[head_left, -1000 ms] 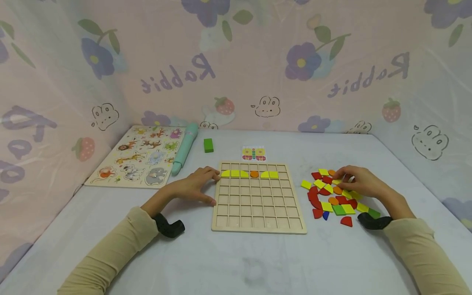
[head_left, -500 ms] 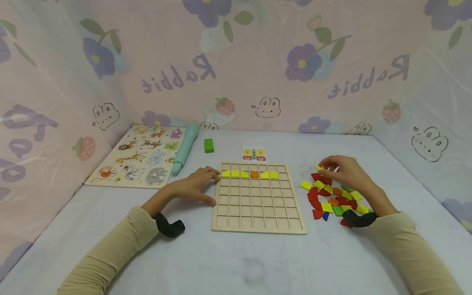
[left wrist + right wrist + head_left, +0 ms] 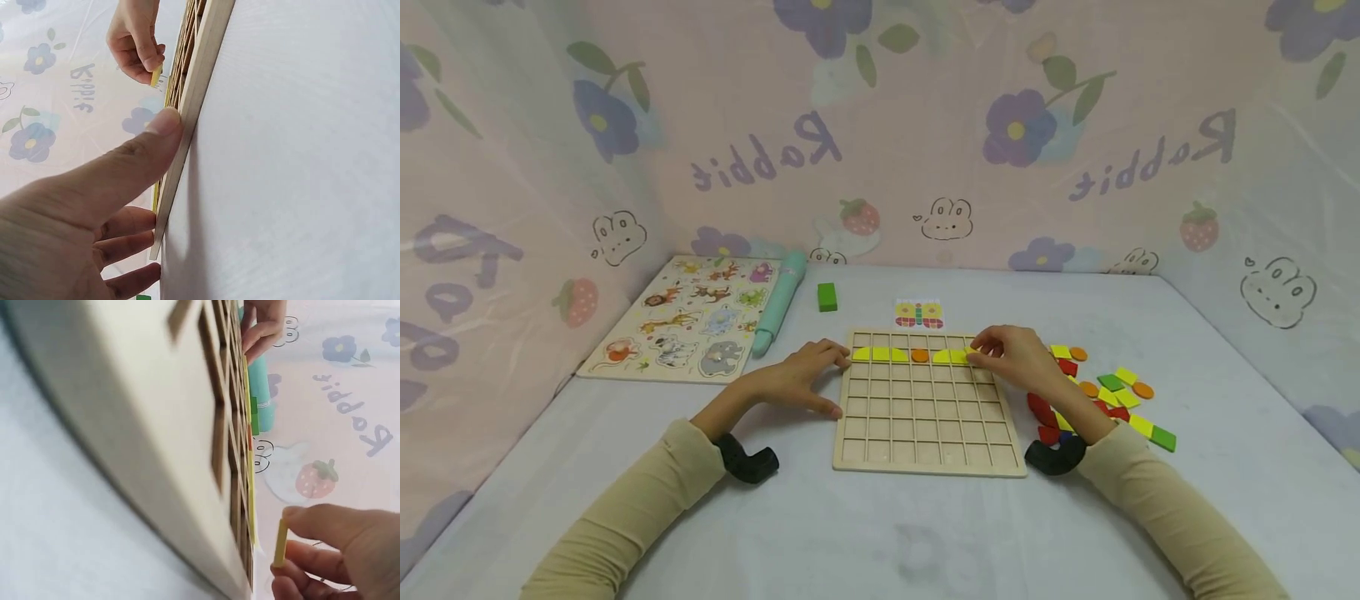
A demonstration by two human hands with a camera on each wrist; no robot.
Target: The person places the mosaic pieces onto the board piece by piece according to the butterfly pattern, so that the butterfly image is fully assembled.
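A wooden grid board (image 3: 928, 469) lies flat on the white-covered table. In its second row sit several yellow pieces (image 3: 880, 355) with an orange disc (image 3: 920, 356) among them. My left hand (image 3: 797, 379) rests against the board's left edge; thumb and fingers are spread and touch it. Over the right end of that row, my right hand (image 3: 1018, 358) pinches a thin yellow piece (image 3: 281, 542) between thumb and fingers. In the right wrist view the piece stands on edge, held a little off the board; its outline is not clear.
Right of the board lies a loose spread of coloured pieces (image 3: 1126, 399), partly hidden by my right forearm. Behind the board are a small butterfly pattern card (image 3: 919, 313) and a green block (image 3: 827, 297). An animal puzzle board (image 3: 662, 321) and a teal pen-shaped object (image 3: 780, 302) lie at the left.
My right hand has taken a yellow piece from the spread and carried it left to the board's upper right. My left hand stays at the board's left edge.
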